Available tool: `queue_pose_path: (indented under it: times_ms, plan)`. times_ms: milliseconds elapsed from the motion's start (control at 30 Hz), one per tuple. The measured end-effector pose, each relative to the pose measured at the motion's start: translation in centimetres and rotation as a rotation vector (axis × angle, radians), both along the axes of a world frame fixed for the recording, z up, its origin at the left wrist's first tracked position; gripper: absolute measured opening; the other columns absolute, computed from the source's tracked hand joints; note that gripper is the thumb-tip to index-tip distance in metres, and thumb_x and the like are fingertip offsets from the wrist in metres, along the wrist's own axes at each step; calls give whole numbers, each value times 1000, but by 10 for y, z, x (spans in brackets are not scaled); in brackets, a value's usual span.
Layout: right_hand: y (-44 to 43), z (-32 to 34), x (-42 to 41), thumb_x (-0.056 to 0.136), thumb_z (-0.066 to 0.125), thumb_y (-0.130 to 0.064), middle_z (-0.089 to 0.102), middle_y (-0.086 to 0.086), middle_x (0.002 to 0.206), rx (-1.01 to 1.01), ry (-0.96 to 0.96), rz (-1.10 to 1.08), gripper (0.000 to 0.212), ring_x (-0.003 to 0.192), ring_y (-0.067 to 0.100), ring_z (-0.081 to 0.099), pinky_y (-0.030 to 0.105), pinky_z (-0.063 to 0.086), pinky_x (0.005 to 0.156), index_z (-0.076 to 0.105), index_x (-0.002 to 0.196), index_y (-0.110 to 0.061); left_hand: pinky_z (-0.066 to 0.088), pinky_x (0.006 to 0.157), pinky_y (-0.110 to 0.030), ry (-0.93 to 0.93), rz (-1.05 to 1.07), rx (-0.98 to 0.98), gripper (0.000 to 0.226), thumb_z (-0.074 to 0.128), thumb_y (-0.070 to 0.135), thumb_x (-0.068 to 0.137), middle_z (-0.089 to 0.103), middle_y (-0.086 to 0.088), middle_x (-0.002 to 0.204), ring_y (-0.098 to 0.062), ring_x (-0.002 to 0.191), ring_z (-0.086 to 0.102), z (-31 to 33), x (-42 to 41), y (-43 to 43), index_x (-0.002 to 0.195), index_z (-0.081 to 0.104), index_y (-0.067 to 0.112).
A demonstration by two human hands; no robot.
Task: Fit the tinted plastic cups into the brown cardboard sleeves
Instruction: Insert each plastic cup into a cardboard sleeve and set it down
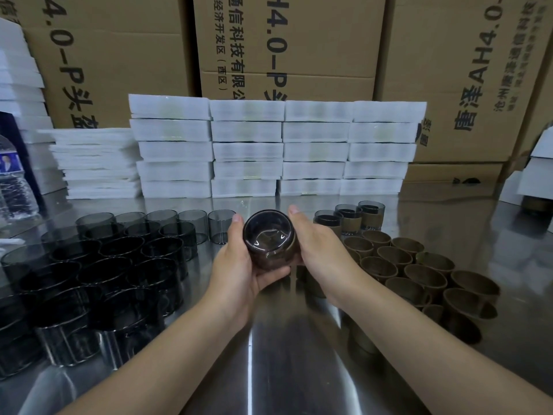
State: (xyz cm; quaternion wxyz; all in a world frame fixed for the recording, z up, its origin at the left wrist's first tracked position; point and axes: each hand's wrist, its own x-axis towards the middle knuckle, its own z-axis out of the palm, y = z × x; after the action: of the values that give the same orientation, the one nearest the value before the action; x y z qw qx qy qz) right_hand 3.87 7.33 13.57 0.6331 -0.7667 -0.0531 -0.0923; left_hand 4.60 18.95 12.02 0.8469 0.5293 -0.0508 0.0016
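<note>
The held cup (269, 239) sits at centre, lifted above the steel table (284, 354) and tipped so that one round end faces the camera. Glare on that end makes it hard to say whether it is the mouth or the base. Its lower wall looks brownish, but I cannot tell whether a sleeve is on it. The left hand (239, 265) grips it from below and from the left, fingers curled under it and thumb up along the rim. The right hand (317, 250) wraps the right side with its thumb raised, and its fingers are out of sight behind the cup. To the left a dense cluster of bare cups (119, 265) runs off the frame's left edge; the nearest ones blur into dark shapes. To the right stand the empty sleeves (404, 265), packed rim to rim, the front ones partly covered by the right forearm. Just behind them are three sleeved cups (350, 220), upright and touching. Foam stacks (269, 145) wall off the table's far side, with cartons (299, 40) cut off at the top behind them, and a water bottle (15, 181) is cropped at far left. Bare steel lies between the two clusters, beneath and between the forearms, and widens toward the near edge.
</note>
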Motion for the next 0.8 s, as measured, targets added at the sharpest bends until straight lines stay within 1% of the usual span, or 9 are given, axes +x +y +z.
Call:
queue_pose_path:
  times_ms: [167,333,467,533,600,733,800]
  plan:
    - [0,2,-2,100,34,-50,74,16,95,-26,0,11,63,94,27,69,44,50,96,71,98,1,55,47,-24,10,8,-5,50,36,53,99,77,-8,85,-21,70,75,-1,0,0,101,67,14]
    - [0,3,-2,100,34,-49,73,20,95,-37,-11,7,65,93,30,68,45,50,95,69,98,6,54,45,-23,5,14,-15,49,36,53,99,77,-6,80,-20,67,74,-1,-1,0,96,67,15]
    - [0,4,-3,100,36,-48,71,22,94,-27,-13,3,65,81,23,68,45,51,94,68,97,8,53,43,-22,10,24,-28,50,37,53,98,76,-6,77,-20,64,74,-1,-2,-1,94,67,13]
    - [1,3,-4,100,36,-48,71,23,96,-31,-14,7,65,88,28,69,46,50,95,67,99,9,53,43,-22,11,22,-35,49,37,53,98,76,-7,77,-21,64,74,-1,-3,-1,93,67,14]
    - [1,3,-4,100,36,-48,71,22,95,-29,-14,7,64,93,31,68,45,51,94,68,98,8,53,43,-22,14,18,-38,49,38,53,98,77,-7,77,-20,65,74,0,-4,-1,93,67,14]
    - [0,3,-4,100,35,-49,73,19,94,-49,-11,14,64,92,29,69,43,52,93,69,97,5,54,45,-22,17,9,-54,49,37,53,98,77,-8,81,-21,68,74,1,-6,-1,93,68,15]
    - [-1,3,-3,99,37,-50,74,15,90,-62,-18,10,63,88,24,70,38,54,90,71,94,3,54,45,-22,22,11,-66,49,36,53,98,77,-8,81,-22,68,74,2,-7,-1,92,68,16]
